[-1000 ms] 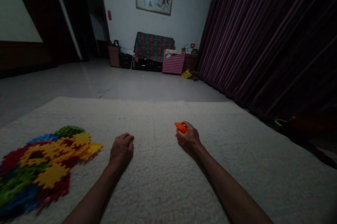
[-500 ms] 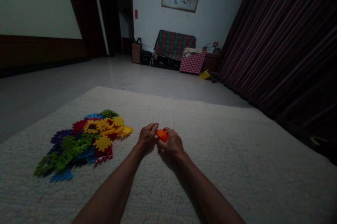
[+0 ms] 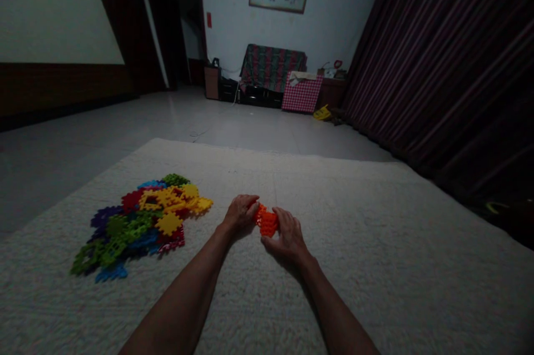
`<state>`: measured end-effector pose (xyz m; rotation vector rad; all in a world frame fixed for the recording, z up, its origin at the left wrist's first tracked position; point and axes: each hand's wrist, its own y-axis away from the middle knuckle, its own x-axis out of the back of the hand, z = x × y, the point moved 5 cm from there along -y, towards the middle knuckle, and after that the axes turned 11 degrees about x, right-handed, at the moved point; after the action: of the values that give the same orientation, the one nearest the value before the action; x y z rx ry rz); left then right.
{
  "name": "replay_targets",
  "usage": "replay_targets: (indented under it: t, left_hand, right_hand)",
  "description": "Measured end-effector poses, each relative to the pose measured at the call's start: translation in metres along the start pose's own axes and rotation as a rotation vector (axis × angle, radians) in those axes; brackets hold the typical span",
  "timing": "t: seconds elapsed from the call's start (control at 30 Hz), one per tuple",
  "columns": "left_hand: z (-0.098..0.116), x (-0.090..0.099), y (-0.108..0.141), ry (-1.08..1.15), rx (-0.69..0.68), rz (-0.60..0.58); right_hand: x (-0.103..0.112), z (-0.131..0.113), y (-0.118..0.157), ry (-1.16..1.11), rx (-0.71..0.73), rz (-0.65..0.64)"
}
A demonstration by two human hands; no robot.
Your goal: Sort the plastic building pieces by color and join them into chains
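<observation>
Between my hands, over the mat's middle, are orange interlocking toy pieces [image 3: 269,225] with toothed edges; how many I cannot tell. My left hand [image 3: 242,213] grips their left end, partly covering it. My right hand [image 3: 291,236] holds their right side, thumb below and fingers curled over the top. To the left lies a loose pile of gear-edged plastic pieces [image 3: 137,224] in green, yellow, red, blue and purple. A yellow piece [image 3: 169,224] rests at the pile's right side.
A pale textured mat [image 3: 375,243] covers the floor under my arms. Behind it, grey tiles lead to a low black cabinet [image 3: 262,97] under a striped cloth. A dark curtain [image 3: 392,60] hangs on the right. A red checked panel [image 3: 301,93] leans by the cabinet.
My right hand has shifted right and opened its grip wider, so more of the orange pieces shows. My left hand has moved slightly right. The view has tilted slightly.
</observation>
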<state>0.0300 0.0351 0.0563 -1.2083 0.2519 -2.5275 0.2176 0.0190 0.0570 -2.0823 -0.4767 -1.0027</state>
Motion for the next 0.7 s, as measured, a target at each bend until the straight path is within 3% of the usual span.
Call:
replay_targets:
  t: [0.43,0.7]
  left_hand:
    - [0.015,-0.014,0.010,0.019,-0.155,-0.101]
    - [0.018,-0.013,0.012,0.064,-0.145,-0.128]
  right_hand:
    - [-0.001,-0.003,-0.012,-0.043,0.037,0.045]
    - [-0.002,-0.003,-0.013,-0.032,0.031,0.050]
